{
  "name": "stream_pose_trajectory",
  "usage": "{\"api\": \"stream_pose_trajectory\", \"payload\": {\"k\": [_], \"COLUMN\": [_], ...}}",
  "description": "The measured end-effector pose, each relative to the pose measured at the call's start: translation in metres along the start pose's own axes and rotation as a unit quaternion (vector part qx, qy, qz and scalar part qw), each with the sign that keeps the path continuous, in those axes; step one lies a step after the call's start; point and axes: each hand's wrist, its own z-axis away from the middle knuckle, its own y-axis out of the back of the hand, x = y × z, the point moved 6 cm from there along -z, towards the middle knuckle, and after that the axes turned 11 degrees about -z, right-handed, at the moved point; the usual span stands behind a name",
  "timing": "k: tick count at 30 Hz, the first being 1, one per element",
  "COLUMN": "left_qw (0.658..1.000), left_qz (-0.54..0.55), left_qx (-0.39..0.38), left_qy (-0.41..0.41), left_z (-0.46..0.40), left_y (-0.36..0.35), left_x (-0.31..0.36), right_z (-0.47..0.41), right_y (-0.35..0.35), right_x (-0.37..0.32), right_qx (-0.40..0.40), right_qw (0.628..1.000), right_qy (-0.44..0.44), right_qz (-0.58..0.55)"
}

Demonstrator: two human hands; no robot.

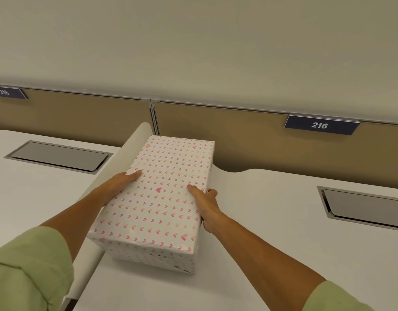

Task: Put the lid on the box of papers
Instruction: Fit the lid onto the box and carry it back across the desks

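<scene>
So I've got both hands on this lid, the white one covered in little pink hearts. My left hand is pressed against its left long side with the thumb lying on top, and my right hand is doing the same on the right long side, thumb on top, fingers curled down over the edge. So the hands are apart, one on each side, squeezing the lid between them.

The lid sits over the box, which only peeks out as a thin strip under the near end. Can't tell if it's pushed all the way down, and I can't see any papers since everything inside is covered.

It's all resting on a white desk, right where it meets the next desk on my left, with a rounded white divider running along the box's left side. Each desk has a grey flap set into it. Behind is a tan panel with number tags 215 and 216. Green sleeves rolled up on both arms.
</scene>
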Motion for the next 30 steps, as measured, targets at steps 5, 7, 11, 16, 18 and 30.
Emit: {"api": "stream_pose_trajectory", "payload": {"k": [5,7,11,16,18,30], "left_qw": [0.999,0.999,0.996,0.983,0.977,0.957], "left_qz": [-0.034,-0.041,-0.083,-0.162,-0.184,-0.201], "left_qx": [0.018,0.021,0.026,0.075,0.098,0.170], "left_qy": [-0.010,-0.011,-0.018,-0.038,-0.054,-0.122], "left_z": [0.001,0.004,0.010,0.023,0.031,0.108], "left_y": [0.003,0.003,0.005,0.008,0.009,-0.014], "left_x": [0.001,0.003,0.005,0.009,0.009,0.011], "right_z": [-0.001,-0.001,0.003,0.014,0.018,0.073], "right_y": [-0.003,-0.002,-0.002,0.001,0.001,0.010], "right_x": [0.002,0.001,-0.003,-0.012,-0.016,-0.039], "right_qx": [0.006,0.008,0.011,0.020,0.031,0.032], "right_qw": [1.000,1.000,1.000,0.998,0.995,0.980], "right_qy": [0.002,0.003,0.000,0.013,0.033,0.119], "right_qz": [0.002,0.005,0.020,0.065,0.093,0.154]}}
